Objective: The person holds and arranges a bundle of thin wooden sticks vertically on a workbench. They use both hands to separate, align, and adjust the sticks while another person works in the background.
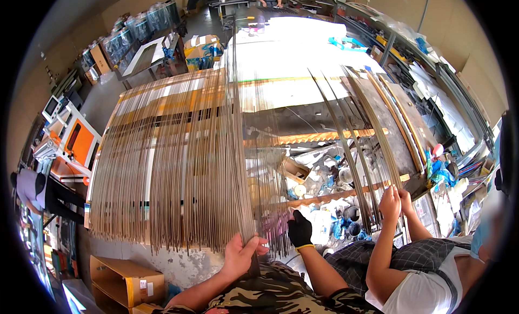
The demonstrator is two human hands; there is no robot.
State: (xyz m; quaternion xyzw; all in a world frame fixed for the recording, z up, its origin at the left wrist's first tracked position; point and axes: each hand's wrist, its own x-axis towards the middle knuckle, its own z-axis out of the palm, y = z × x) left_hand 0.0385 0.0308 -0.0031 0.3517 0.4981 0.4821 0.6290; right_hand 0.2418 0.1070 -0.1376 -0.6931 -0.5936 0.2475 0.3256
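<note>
My bare left hand (244,255) is closed around the lower end of a bundle of long thin metal rods (238,152), its thumb lying across them. The bundle runs away from me up over the frame. My right hand (300,230), in a black glove with a yellow cuff, is beside the loose rod ends (277,239). Its fingers look partly stretched, with nothing visibly held; the dark glove hides detail. To the left, a wide row of similar rods (162,168) lies side by side across the supports.
At right, a co-worker's hands (394,203) grip the near ends of more rods (373,119). Wooden crossbars (335,137) span a gap above scattered containers and scraps. White sheets (292,49) cover the far table. A cardboard box (127,281) stands lower left; shelving (432,71) lines the right.
</note>
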